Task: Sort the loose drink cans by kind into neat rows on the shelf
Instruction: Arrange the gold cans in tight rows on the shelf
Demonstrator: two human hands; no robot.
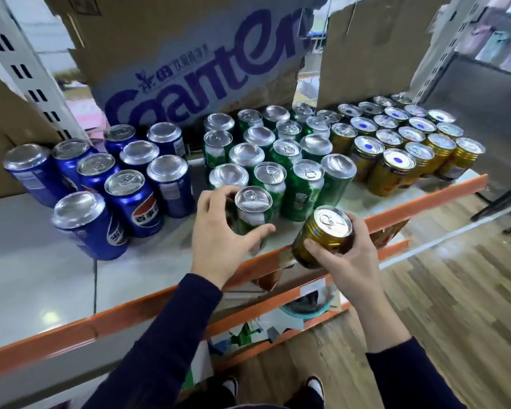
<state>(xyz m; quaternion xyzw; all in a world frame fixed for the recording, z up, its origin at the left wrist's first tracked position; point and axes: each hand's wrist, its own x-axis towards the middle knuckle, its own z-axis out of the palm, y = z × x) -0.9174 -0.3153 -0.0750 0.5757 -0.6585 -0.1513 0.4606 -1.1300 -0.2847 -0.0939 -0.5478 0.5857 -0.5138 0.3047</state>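
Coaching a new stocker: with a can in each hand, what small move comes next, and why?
Probably set down the green can: the left hand grips it just before the green rows. The right hand holds the gold can over the shelf edge, apart from the gold rows.

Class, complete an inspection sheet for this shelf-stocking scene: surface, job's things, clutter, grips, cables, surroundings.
Surface: pale shelf with an orange front edge, partly bare at left.
Job's things: blue cans left, green cans middle, gold cans right, standing in grouped rows.
Clutter: torn cardboard box behind the cans.
Grips: left hand curls round a green can at the group's front; right hand holds a tilted gold can at the front edge.
Cables: nothing seen.
Surroundings: wood-look floor; lower shelf with mixed items.
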